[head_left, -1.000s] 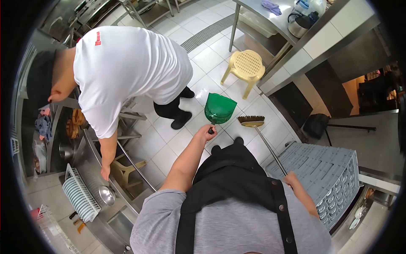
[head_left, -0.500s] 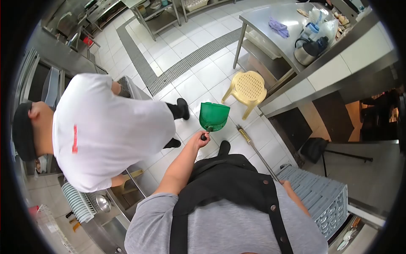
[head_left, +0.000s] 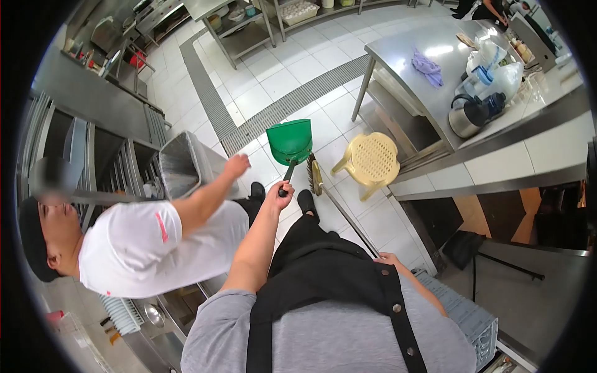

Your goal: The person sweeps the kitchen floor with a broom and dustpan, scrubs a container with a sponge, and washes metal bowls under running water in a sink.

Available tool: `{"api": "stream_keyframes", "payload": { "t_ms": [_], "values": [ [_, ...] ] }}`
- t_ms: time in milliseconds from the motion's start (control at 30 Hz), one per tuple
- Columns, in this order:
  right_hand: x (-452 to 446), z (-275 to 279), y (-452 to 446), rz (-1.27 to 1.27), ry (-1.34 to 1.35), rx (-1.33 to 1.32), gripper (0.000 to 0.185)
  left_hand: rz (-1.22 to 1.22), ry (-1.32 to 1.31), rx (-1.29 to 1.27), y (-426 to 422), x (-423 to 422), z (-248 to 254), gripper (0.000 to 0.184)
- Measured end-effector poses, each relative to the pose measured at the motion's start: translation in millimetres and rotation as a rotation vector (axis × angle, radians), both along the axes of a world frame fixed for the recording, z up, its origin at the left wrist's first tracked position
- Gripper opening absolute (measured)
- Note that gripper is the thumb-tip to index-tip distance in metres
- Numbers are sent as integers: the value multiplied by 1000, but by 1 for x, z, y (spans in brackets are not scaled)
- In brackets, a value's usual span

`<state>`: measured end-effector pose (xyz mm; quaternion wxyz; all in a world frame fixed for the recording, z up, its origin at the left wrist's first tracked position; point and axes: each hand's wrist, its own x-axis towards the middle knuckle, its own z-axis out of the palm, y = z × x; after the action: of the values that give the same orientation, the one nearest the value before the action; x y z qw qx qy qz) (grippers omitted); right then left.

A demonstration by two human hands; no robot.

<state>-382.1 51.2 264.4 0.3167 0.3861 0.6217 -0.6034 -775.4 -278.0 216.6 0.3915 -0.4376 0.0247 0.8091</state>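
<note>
My left hand (head_left: 280,194) is closed round the black handle of a green dustpan (head_left: 290,142), which is held out in front of me over the tiled floor. Lower right, my right hand (head_left: 387,258) grips the metal stick of a broom (head_left: 316,176); the bristles are beside the dustpan's right edge. Both of my feet show below the dustpan and broom head. To the left, a co-worker (head_left: 165,248) in a white shirt and black cap has an arm stretched out near the dustpan, that hand apart from mine.
A yellow stool (head_left: 373,159) stands right of the broom, beside a steel table (head_left: 448,56) bearing a kettle and purple cloth. A lined bin (head_left: 186,165) is behind the co-worker. Grey racks (head_left: 457,311) are at my right, and a floor drain (head_left: 298,99) runs ahead.
The dustpan has risen and moved left in view. The broom head has swung left next to it. The co-worker has turned and extended an arm, and the bin now shows more. The view has shifted.
</note>
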Motion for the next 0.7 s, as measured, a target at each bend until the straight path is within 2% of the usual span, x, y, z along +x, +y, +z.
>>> {"api": "stream_keyframes", "payload": {
  "t_ms": [67,100,133,200,233,267,333,500,633,700],
  "values": [
    [-34,-39,2,4,57,-20,23,3,42,-33,6,-29,-3,14],
    [-62,-35,2,18,44,-14,29,5,66,-47,7,-44,-4,14],
    [-85,-38,6,85,56,32,27,-15,22,10,6,-61,-9,16],
    [-132,-48,15,209,86,130,26,-26,186,-75,2,-92,-31,17],
    [-149,-68,17,104,72,103,29,2,100,-59,2,-108,-27,17],
    [-169,-72,19,139,70,214,32,24,85,-36,-3,-126,-40,16],
    [-210,-59,27,28,42,147,33,-4,-43,-37,-4,-159,-23,12],
    [-297,-31,43,-167,-86,131,35,-18,-102,-147,6,-231,-29,10],
    [-359,-24,59,-214,-38,39,44,-95,-154,-187,21,-295,-40,7],
    [-391,-25,66,-260,-20,32,31,-117,-202,-159,27,-335,-49,6]
  ]
}}
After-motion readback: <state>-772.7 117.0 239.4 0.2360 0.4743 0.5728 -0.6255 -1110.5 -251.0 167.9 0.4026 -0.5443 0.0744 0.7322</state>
